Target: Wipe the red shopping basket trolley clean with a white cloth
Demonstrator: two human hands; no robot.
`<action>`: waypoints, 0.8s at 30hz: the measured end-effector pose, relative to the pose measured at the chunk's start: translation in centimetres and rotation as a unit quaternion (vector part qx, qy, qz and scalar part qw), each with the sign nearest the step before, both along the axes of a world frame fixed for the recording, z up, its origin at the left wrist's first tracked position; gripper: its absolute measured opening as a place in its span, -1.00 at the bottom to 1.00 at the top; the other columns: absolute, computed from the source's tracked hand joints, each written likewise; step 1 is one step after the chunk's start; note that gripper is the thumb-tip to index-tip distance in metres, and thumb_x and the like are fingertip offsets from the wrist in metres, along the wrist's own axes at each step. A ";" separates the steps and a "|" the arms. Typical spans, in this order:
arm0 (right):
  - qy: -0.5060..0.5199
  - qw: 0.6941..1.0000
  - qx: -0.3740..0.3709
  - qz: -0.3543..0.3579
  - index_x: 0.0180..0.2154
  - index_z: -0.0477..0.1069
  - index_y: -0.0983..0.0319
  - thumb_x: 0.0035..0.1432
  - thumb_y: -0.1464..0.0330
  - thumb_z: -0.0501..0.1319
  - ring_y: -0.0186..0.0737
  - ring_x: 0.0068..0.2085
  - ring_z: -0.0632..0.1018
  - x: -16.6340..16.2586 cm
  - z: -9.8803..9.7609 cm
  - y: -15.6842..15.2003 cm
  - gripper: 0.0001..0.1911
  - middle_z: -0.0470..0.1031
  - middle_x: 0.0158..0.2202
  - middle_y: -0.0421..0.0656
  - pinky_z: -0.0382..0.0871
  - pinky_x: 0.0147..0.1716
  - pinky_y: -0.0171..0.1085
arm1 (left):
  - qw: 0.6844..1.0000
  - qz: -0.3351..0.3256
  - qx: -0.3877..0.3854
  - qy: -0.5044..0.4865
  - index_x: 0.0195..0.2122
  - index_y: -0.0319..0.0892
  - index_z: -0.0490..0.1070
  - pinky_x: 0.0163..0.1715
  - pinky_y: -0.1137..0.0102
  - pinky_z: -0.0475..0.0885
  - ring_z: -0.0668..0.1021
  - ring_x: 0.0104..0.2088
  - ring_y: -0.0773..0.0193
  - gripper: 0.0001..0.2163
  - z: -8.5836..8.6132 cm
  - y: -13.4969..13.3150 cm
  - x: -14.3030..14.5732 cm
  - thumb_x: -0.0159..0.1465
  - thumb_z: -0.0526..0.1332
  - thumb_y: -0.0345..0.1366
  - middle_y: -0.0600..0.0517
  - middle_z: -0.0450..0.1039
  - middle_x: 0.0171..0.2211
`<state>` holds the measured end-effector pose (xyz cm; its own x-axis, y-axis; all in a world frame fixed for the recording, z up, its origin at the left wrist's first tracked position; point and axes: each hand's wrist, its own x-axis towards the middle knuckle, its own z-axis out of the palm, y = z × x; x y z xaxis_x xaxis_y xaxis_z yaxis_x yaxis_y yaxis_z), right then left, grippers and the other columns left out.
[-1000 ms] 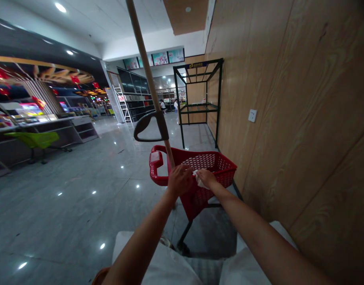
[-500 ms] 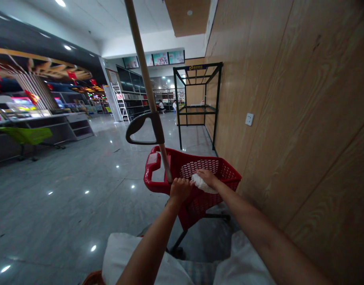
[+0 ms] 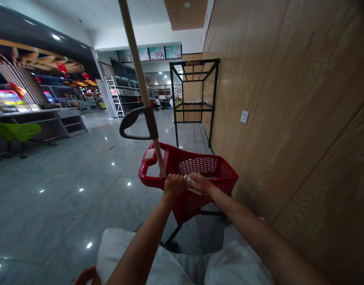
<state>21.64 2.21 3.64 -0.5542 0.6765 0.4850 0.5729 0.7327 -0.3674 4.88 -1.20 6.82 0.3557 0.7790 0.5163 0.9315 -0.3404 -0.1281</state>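
Cloth [image 3: 190, 184] now back beside left hand [image 3: 173, 185]

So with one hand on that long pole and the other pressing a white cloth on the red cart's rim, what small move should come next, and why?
Probably slide the white cloth along the rim of the red cart toward the wall. The right hand presses it right beside the left hand, which grips the pole, so the rim beyond looks unreached.
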 end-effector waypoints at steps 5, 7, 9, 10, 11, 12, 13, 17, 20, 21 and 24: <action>-0.070 0.996 0.015 -0.055 -0.19 0.43 0.20 0.16 0.32 0.14 -0.22 -0.13 0.47 -2.9 0.9 0.2 -0.81 0.48 -0.15 -0.11 0.30 -0.10 -0.29 | 1.000 0.026 0.007 -0.015 -0.41 -0.22 0.50 -0.30 0.24 0.19 0.52 -0.37 0.11 -0.66 0.0 0.2 0.0 0.34 -0.04 -0.28 -0.14 0.52 -0.45; -0.096 0.992 0.008 -0.083 -0.22 0.43 0.21 0.20 0.30 0.11 -0.24 -0.19 0.48 -2.7 0.7 0.2 -0.82 0.49 -0.22 -0.12 0.31 -0.16 -0.30 | 1.000 0.014 0.005 -0.001 -0.43 -0.22 0.49 -0.29 0.24 0.19 0.51 -0.37 0.12 -0.66 0.0 0.2 -0.3 0.33 -0.03 -0.26 -0.14 0.52 -0.45; -0.122 0.988 0.004 -0.100 -0.24 0.42 0.21 0.22 0.26 0.11 -0.24 -0.19 0.47 -1.0 0.1 0.2 -0.80 0.48 -0.23 -0.12 0.30 -0.18 -0.31 | 1.000 -0.001 0.008 0.013 -0.43 -0.21 0.48 -0.29 0.25 0.20 0.51 -0.38 0.14 -0.66 0.1 0.3 -0.6 0.34 -0.03 -0.23 -0.12 0.51 -0.44; -0.130 0.986 -0.002 -0.108 -0.24 0.42 0.22 0.23 0.24 0.10 -0.24 -0.19 0.47 0.3 -0.2 0.3 -0.79 0.48 -0.23 -0.12 0.29 -0.18 -0.32 | 1.000 -0.004 0.011 0.015 -0.42 -0.21 0.48 -0.29 0.26 0.20 0.51 -0.38 0.15 -0.65 0.1 0.3 -0.8 0.34 -0.03 -0.22 -0.12 0.51 -0.44; -0.134 0.984 -0.010 -0.119 -0.23 0.42 0.22 0.24 0.23 0.10 -0.24 -0.19 0.47 1.9 -0.5 0.3 -0.77 0.48 -0.22 -0.12 0.29 -0.18 -0.32 | 1.000 -0.003 0.017 0.013 -0.42 -0.20 0.48 -0.29 0.26 0.20 0.51 -0.38 0.16 -0.64 0.1 0.4 -0.9 0.35 -0.04 -0.21 -0.11 0.52 -0.44; -0.136 0.982 -0.019 -0.131 -0.22 0.42 0.23 0.24 0.22 0.09 -0.25 -0.19 0.46 3.4 -0.8 0.4 -0.76 0.47 -0.22 -0.12 0.28 -0.18 -0.32 | 1.000 0.000 0.022 0.008 -0.43 -0.20 0.48 -0.28 0.26 0.20 0.51 -0.39 0.17 -0.63 0.0 0.4 -0.9 0.35 -0.05 -0.21 -0.10 0.52 -0.44; -0.134 0.980 -0.027 -0.143 -0.22 0.42 0.24 0.24 0.22 0.10 -0.25 -0.19 0.46 4.7 -1.1 0.4 -0.76 0.47 -0.21 -0.12 0.28 -0.18 -0.31 | 1.000 0.004 0.028 -0.001 -0.44 -0.20 0.48 -0.28 0.26 0.20 0.51 -0.39 0.18 -0.61 -0.1 0.5 -0.8 0.36 -0.07 -0.22 -0.10 0.52 -0.45; -0.106 0.983 -0.031 -0.144 -0.23 0.42 0.24 0.21 0.29 0.14 -0.25 -0.18 0.44 5.1 -1.2 0.2 -0.82 0.45 -0.21 -0.12 0.27 -0.14 -0.29 | 0.994 0.065 0.051 -0.065 -0.50 -0.23 0.50 -0.28 0.23 0.19 0.52 -0.41 0.14 -0.53 -0.5 0.7 0.2 0.37 -0.12 -0.21 -0.13 0.51 -0.52; -0.063 0.994 -0.008 -0.089 -0.20 0.40 0.21 0.15 0.33 0.19 -0.23 -0.15 0.44 0.5 -0.6 -0.3 -0.84 0.45 -0.21 -0.14 0.26 -0.10 -0.27 | 0.989 0.092 0.057 -0.096 -0.53 -0.23 0.50 -0.27 0.21 0.18 0.51 -0.40 0.12 -0.51 -0.8 0.7 0.6 0.37 -0.12 -0.20 -0.15 0.51 -0.54; -0.046 0.995 0.000 -0.090 -0.20 0.39 0.22 0.13 0.34 0.21 -0.23 -0.16 0.44 -1.2 -0.5 -0.4 -0.83 0.45 -0.21 -0.13 0.27 -0.10 -0.27 | 0.991 0.083 0.054 -0.091 -0.53 -0.22 0.50 -0.27 0.21 0.17 0.51 -0.40 0.12 -0.52 -0.9 0.6 0.5 0.37 -0.11 -0.21 -0.14 0.52 -0.53; -0.021 0.996 0.018 -0.088 -0.16 0.36 0.22 0.12 0.33 0.22 -0.22 -0.13 0.44 -3.5 -0.5 -0.8 -0.78 0.44 -0.18 -0.11 0.28 -0.09 -0.27 | 0.996 0.041 0.045 -0.060 -0.51 -0.18 0.49 -0.27 0.22 0.16 0.50 -0.40 0.15 -0.55 -0.8 0.5 -0.4 0.37 -0.10 -0.22 -0.09 0.52 -0.51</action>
